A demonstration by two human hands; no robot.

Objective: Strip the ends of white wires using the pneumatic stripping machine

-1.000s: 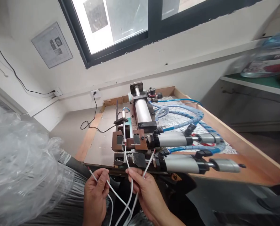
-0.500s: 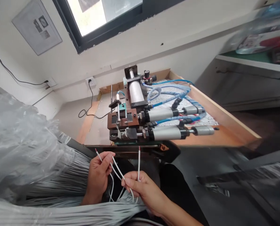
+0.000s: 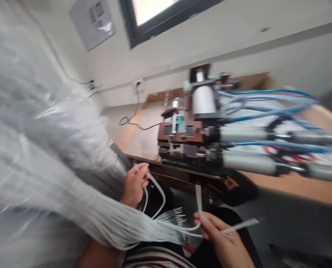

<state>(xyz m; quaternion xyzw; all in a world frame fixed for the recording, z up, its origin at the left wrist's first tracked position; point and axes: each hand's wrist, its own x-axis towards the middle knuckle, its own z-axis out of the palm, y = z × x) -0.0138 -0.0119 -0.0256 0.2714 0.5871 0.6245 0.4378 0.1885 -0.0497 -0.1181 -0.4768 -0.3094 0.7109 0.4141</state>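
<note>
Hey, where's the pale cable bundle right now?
In the head view's lower centre, the bundle stretches below the left hand, its ends left of the right hand.

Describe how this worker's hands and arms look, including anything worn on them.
The left hand and right hand are bare: no gloves or sleeve cuffs show, though blur hides finer detail. A white-and-dark-red striped garment shows at the bottom edge.

the top [image 3: 160,257] is striped (the trousers [image 3: 231,216] black).
</note>
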